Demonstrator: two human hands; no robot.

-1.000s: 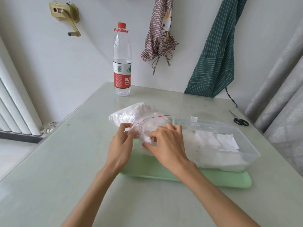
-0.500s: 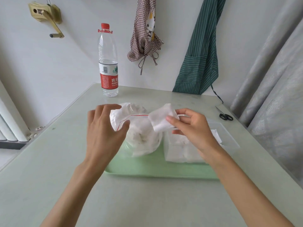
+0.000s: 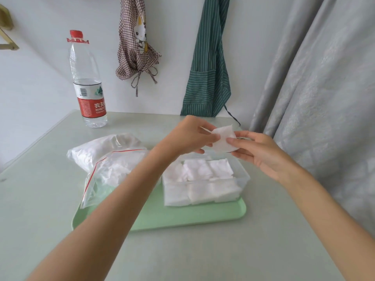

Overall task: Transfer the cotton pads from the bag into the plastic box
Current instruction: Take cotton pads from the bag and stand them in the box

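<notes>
A white cotton pad is held in the air above the far edge of the clear plastic box. My left hand pinches its left side and my right hand pinches its right side. The box holds several stacked white cotton pads and stands on the right half of a green tray. The clear zip bag with a red seal line lies open on the tray's left half, still full of white pads. My left forearm crosses over the bag's mouth.
A water bottle with a red label stands at the table's far left. A checked cloth and a green striped apron hang on the wall behind. Grey curtains close off the right side.
My left hand let go of the bag and moved right to join the right hand on the pad. The pad travelled right, from above the bag to above the box.
</notes>
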